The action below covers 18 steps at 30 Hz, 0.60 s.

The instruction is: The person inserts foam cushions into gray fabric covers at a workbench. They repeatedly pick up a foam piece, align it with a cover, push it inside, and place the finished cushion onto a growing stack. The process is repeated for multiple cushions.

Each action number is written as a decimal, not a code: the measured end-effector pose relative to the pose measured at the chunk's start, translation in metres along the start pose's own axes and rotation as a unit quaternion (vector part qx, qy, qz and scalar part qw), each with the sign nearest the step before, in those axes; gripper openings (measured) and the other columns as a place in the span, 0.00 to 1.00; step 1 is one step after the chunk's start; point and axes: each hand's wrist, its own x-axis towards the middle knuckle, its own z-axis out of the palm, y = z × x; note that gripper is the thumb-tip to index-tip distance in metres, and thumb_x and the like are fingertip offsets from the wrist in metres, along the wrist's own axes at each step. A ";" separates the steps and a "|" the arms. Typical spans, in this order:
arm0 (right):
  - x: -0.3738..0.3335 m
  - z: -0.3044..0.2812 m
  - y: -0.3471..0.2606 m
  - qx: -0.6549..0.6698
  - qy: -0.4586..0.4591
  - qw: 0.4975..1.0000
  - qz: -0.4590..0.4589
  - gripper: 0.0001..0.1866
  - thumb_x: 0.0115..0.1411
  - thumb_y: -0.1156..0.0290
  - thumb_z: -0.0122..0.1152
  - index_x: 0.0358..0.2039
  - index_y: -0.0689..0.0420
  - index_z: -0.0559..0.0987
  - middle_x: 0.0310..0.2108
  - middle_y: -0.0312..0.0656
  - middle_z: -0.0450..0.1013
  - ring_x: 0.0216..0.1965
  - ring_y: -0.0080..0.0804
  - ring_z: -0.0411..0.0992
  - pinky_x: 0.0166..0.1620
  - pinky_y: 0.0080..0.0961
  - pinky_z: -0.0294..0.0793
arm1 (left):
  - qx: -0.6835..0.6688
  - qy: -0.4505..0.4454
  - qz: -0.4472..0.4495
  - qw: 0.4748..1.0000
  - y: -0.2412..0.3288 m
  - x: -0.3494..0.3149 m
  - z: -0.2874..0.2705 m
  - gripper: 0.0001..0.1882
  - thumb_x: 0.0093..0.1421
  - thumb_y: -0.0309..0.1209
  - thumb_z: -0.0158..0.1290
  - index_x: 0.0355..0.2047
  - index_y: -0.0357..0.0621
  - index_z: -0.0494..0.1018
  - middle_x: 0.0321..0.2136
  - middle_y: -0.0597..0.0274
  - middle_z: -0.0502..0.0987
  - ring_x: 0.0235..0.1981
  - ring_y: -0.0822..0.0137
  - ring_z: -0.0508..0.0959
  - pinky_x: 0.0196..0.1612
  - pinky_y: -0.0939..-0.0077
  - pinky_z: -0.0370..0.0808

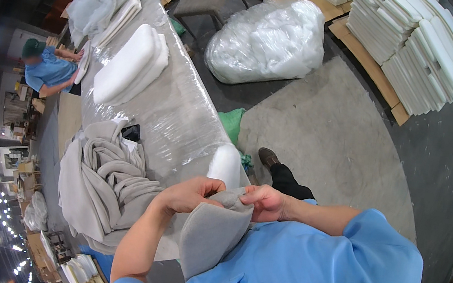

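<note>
A grey fabric cushion cover (213, 233) is held up close against my body, its upper edge between my two hands. My left hand (192, 194) grips that edge, with some fingers hidden by the cloth. My right hand (265, 201) pinches the opposite corner of the edge. Whether anything fills the cover, I cannot tell. Just beyond my hands, a white padding piece (225, 165) sits at the table's edge. To the left lies a heap of grey fabric covers (111, 171) on the plastic-wrapped table (183, 117).
White padding slabs (133, 63) lie farther along the table, near a small black object (132, 132). A plastic-wrapped bundle (267, 42) and a chair (209, 1) stand beyond. Stacked white foam sheets (422, 48) rest on cardboard at right. Another person (52, 71) works across the table.
</note>
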 end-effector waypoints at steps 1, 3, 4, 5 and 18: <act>0.000 0.000 -0.001 0.004 -0.019 1.000 0.004 0.21 0.70 0.66 0.63 0.60 0.60 0.77 0.56 0.41 0.79 0.56 0.33 0.78 0.63 0.38 0.72 | 0.014 -0.002 0.007 1.000 0.001 0.001 0.000 0.09 0.63 0.30 0.67 0.37 0.43 0.77 0.32 0.77 0.77 0.33 0.84 0.72 0.35 0.85 0.68; 0.004 0.000 -0.007 -0.008 -0.058 0.998 0.009 0.22 0.69 0.66 0.64 0.61 0.59 0.77 0.55 0.41 0.79 0.56 0.33 0.77 0.64 0.39 0.70 | 0.044 -0.002 0.023 0.999 0.002 0.001 0.001 0.10 0.61 0.29 0.68 0.36 0.43 0.77 0.32 0.77 0.77 0.32 0.83 0.73 0.36 0.86 0.68; 0.006 -0.001 -0.010 -0.015 -0.078 0.997 0.011 0.23 0.68 0.67 0.65 0.62 0.59 0.77 0.55 0.41 0.79 0.56 0.33 0.77 0.65 0.40 0.69 | 0.034 -0.001 0.029 0.999 0.003 0.000 0.000 0.09 0.63 0.30 0.67 0.36 0.43 0.77 0.31 0.77 0.76 0.32 0.83 0.72 0.36 0.86 0.68; 0.004 -0.002 -0.014 -0.056 -0.057 0.997 0.009 0.22 0.69 0.67 0.65 0.61 0.59 0.78 0.54 0.40 0.80 0.56 0.31 0.77 0.63 0.38 0.70 | 0.025 -0.001 0.035 0.999 0.003 -0.001 -0.001 0.08 0.64 0.31 0.66 0.36 0.43 0.77 0.31 0.77 0.76 0.32 0.83 0.71 0.36 0.85 0.67; 0.002 0.037 -0.020 -0.566 0.221 0.781 -0.146 0.09 0.70 0.68 0.67 0.42 0.61 0.85 0.37 0.32 0.82 0.41 0.18 0.76 0.47 0.21 0.75 | 0.105 0.022 -0.010 0.994 0.000 0.015 -0.018 0.15 0.71 0.40 0.59 0.29 0.44 0.79 0.22 0.81 0.69 0.25 0.83 0.63 0.28 0.81 0.62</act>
